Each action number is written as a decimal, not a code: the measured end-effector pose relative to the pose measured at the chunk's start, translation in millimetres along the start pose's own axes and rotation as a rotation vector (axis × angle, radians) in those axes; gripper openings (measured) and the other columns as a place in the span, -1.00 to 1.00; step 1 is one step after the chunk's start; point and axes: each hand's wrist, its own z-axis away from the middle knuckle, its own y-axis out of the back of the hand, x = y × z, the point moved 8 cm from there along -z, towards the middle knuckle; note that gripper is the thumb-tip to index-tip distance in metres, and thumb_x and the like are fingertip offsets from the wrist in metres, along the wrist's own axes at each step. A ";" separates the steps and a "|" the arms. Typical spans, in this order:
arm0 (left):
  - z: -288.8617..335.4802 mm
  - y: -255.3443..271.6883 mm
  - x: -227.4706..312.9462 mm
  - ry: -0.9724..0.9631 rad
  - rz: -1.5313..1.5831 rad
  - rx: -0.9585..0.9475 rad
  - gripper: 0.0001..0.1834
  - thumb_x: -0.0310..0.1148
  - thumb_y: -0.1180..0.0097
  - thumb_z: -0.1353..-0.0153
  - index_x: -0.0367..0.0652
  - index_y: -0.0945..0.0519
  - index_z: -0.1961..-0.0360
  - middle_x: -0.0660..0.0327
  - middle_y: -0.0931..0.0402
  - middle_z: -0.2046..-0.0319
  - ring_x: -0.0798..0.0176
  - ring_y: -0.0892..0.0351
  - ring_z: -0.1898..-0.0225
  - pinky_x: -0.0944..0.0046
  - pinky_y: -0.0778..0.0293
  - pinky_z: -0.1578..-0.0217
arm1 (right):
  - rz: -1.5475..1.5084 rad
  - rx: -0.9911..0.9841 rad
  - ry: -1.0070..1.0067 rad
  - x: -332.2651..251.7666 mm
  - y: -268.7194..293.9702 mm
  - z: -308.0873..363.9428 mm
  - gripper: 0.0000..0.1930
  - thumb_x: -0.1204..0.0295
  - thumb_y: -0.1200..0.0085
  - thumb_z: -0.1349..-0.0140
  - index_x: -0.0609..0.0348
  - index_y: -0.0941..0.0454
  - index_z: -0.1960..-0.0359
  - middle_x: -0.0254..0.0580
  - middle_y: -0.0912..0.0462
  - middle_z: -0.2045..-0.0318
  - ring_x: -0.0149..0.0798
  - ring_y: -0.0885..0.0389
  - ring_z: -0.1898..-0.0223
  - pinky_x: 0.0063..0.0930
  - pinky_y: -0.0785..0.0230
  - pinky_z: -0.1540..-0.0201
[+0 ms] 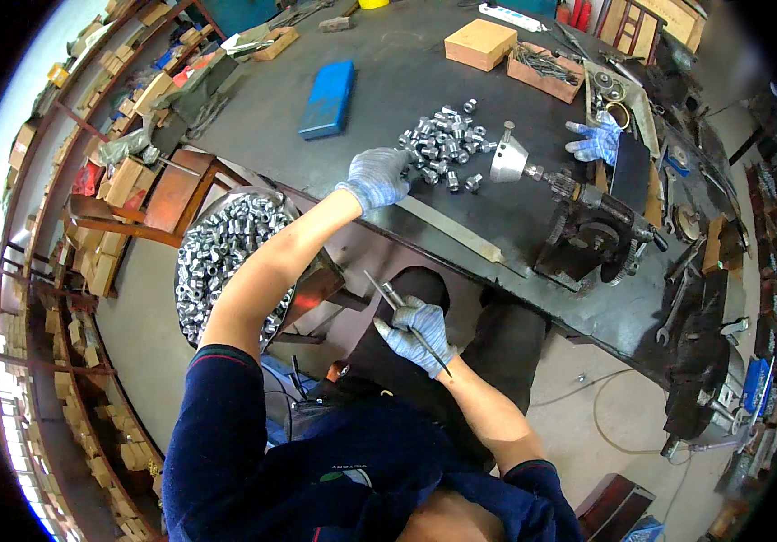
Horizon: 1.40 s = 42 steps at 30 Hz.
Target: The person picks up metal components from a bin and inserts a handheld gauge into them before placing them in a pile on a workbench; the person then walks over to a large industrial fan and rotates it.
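Observation:
My left hand (377, 179), in a grey-white knitted glove, reaches over the bench edge to the near left side of a pile of shiny metal fittings (447, 140). Its fingers are curled, and whatever lies between the fingertips is hidden. Above my lap, my right hand (420, 334), gloved alike, is closed around a slim pointed metal tool (432, 350) that slants across the palm. A short metal cylinder (393, 294) sticks out by its fingers. Between the hands, a flat metal bar (451, 229) lies along the bench edge.
A bowl-like container heaped with fittings (226, 253) stands left of me. On the dark bench (253, 126) are a blue case (327, 99), a wooden block (480, 43), a tray of small rods (546, 70), a geared fixture with a silver cone (509, 159) and a loose glove (594, 140).

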 end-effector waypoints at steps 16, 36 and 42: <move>-12.8 -16.6 -9.3 -0.028 0.099 0.093 -0.69 -0.25 -0.03 -0.07 -0.08 -0.53 0.15 0.02 -0.56 0.34 -0.06 -0.54 0.25 0.02 -0.44 0.21 | 0.065 0.020 0.017 -7.3 0.0 -5.2 -0.69 0.41 -0.31 0.21 0.13 -0.35 0.81 -0.10 -0.36 0.77 -0.11 -0.37 0.69 -0.35 -0.24 0.60; 163.2 -24.7 -265.0 0.453 -0.150 -0.112 -0.69 -0.14 0.03 -0.05 0.00 -0.60 0.24 0.06 -0.56 0.21 -0.01 -0.53 0.11 0.05 -0.42 0.11 | 0.069 0.012 -0.081 -1.0 2.6 -2.6 -0.75 0.44 -0.31 0.22 0.15 -0.42 0.78 -0.11 -0.43 0.73 -0.13 -0.41 0.68 -0.38 -0.29 0.57; 163.1 -36.8 -289.0 0.406 0.011 -0.112 -0.68 -0.22 -0.12 0.07 -0.07 -0.59 0.25 0.02 -0.56 0.24 0.00 -0.54 0.14 0.14 -0.43 0.11 | 0.085 0.016 -0.059 3.7 2.6 -0.5 -0.76 0.44 -0.30 0.21 0.18 -0.44 0.76 -0.11 -0.45 0.71 -0.14 -0.44 0.66 -0.40 -0.32 0.54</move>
